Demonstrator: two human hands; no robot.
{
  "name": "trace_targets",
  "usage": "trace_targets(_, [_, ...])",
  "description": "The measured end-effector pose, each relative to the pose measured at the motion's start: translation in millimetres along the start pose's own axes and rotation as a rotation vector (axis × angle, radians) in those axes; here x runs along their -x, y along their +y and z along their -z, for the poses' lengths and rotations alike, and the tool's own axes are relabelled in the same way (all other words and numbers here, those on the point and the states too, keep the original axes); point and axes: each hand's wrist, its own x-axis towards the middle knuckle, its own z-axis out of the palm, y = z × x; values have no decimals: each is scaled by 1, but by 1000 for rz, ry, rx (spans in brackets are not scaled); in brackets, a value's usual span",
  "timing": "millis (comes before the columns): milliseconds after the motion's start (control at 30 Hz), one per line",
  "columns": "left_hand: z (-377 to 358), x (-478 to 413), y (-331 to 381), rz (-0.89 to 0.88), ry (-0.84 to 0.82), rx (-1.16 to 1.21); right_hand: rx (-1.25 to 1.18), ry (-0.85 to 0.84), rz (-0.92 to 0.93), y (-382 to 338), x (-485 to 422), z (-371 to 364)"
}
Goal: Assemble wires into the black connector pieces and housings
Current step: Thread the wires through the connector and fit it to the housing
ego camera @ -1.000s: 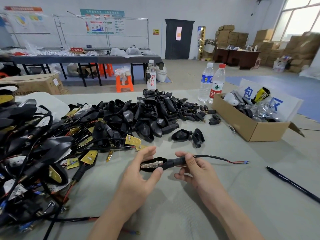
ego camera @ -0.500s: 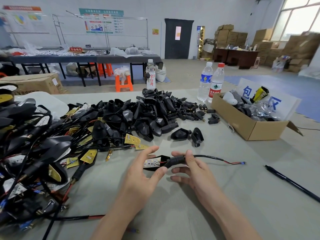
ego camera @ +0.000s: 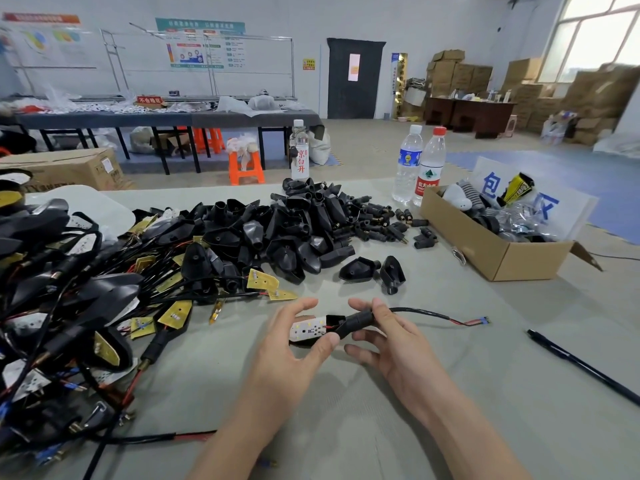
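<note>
Over the middle of the grey table, my left hand pinches a black housing with a white LED board facing up in it. My right hand grips the black sleeve at the housing's neck between thumb and fingers. A black wire trails right from the sleeve to red ends with blue terminals. Behind lies a heap of empty black housings and small connector pieces. At the left is a pile of wired assemblies with yellow boards.
Two loose housings lie just beyond my hands. A cardboard box of parts stands at the right, water bottles behind it. A black pen lies at the right front. A red-and-black cable crosses the near left.
The housing has turned in my left hand, so the white LED board now faces up more fully. Both hands stayed at about the same spot on the table.
</note>
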Motion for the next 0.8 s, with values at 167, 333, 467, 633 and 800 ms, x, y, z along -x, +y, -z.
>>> trace_targets(167, [6,-6,-8,52,-86,59,-3,80,6,-1,-4,6])
trace_targets(333, [11,-6,-6,15,-82,-3,66,107,20,0,-4,6])
trace_targets(467, [18,-4,-4,-44,-38,-109,17,72,-4,0,-3,6])
trace_targets(633, [21,-1,2,-42,-47,-134,-13,58,-38,-3,-2,6])
trace_targets(800, [18,2,4,-53,-120,-135,-81,71,-74,-4,-4,8])
